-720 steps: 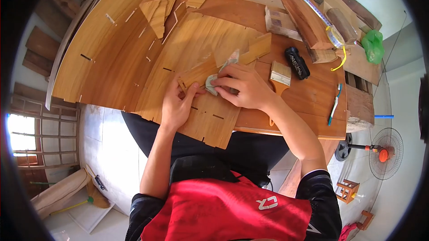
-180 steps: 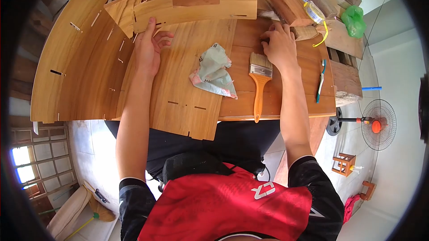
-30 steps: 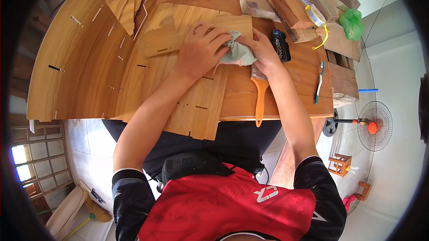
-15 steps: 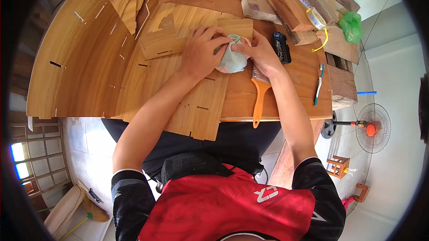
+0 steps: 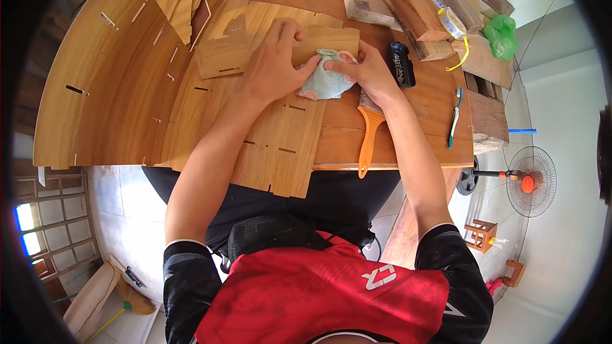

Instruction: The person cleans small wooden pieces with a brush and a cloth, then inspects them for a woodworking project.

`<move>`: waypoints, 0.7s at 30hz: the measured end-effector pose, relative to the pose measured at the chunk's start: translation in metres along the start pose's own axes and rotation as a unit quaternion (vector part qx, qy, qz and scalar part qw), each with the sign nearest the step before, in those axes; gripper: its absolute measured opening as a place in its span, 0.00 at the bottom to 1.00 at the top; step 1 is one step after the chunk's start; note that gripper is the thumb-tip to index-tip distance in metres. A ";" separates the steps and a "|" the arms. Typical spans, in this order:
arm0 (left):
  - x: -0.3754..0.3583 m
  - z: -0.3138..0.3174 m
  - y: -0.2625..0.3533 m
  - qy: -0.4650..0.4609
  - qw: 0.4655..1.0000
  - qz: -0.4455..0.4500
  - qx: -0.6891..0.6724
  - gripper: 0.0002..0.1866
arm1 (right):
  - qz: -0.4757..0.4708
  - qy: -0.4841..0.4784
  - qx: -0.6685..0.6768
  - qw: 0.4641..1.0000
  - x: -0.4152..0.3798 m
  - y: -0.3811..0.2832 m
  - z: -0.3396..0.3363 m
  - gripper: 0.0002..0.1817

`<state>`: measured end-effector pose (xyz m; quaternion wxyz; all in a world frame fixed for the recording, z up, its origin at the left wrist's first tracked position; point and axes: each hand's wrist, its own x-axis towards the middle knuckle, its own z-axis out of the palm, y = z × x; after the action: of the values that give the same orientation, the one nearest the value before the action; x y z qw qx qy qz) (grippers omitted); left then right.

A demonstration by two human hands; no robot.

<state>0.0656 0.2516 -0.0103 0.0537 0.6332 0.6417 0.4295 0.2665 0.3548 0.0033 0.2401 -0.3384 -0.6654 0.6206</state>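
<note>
A crumpled pale green and pink cloth [image 5: 326,84] lies over the edge of a narrow wooden board [image 5: 331,39]. My right hand [image 5: 377,77] pinches the cloth between thumb and fingers from the right side. On the other side is my left hand [image 5: 271,66], its bent fingers over the narrow board and its thumb held apart, with the tip against the cloth. Part of the board is hidden under my left hand. Slotted wooden panels [image 5: 271,165] lie beneath. Below my right hand rests a paintbrush with an orange handle [image 5: 368,140], its bristles partly covered.
A curved wooden panel [image 5: 95,89] stands at the left. On the right of the table [image 5: 421,127] are a black object with white lettering [image 5: 401,66] and a toothbrush [image 5: 455,117]. Wood blocks [image 5: 408,9], a tape measure [image 5: 451,24] and a green plastic bag [image 5: 500,36] are beyond.
My left hand has loosened from the cloth, its fingers rising and moving left over the board. The cloth is spread a little further to the left; my right hand keeps its pinch.
</note>
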 end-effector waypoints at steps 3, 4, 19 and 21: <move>-0.001 -0.005 0.002 -0.070 0.994 -0.051 0.061 0.25 | 0.000 0.006 -0.010 1.000 -0.005 -0.006 0.010 0.30; 0.000 -0.006 -0.003 -0.079 0.993 -0.052 0.073 0.25 | 0.003 0.003 -0.017 1.000 -0.006 -0.008 0.010 0.30; -0.002 -0.011 0.002 -0.080 0.997 -0.014 0.019 0.24 | -0.011 0.009 0.014 1.000 -0.005 -0.013 0.015 0.37; -0.004 -0.008 0.002 -0.079 0.997 -0.016 0.018 0.23 | -0.002 0.011 0.020 1.000 -0.005 -0.014 0.014 0.37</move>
<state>0.0626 0.2440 -0.0056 0.0992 0.6557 0.6531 0.3655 0.2577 0.3416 0.0159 0.2551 -0.3387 -0.6508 0.6298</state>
